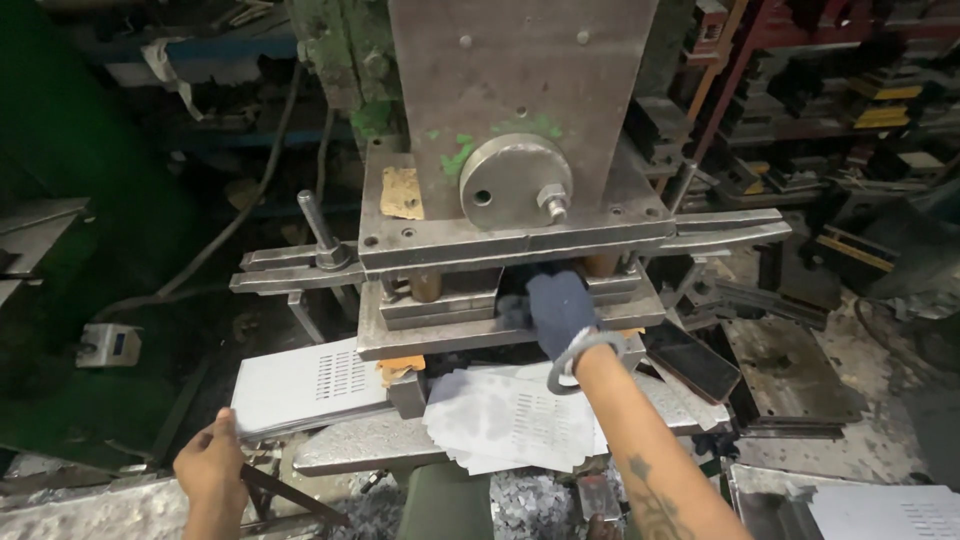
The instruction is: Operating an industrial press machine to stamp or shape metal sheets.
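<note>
Bare left hand (212, 462) gripping stack of perforated sheets (305, 385) left of press die (500, 310); gloved right hand (560, 308) inside die gap, grip hidden; punched sheets (515, 420) piled below, unpunched stack remaining.

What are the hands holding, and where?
The left hand grips the sheet stack at its near corner. The gloved right hand reaches into the press; its hold is hidden.

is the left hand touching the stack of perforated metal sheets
Touching. The head view shows the left hand with its fingertips resting on the near left corner of the stack of perforated metal sheets, no gap visible between them.
</note>
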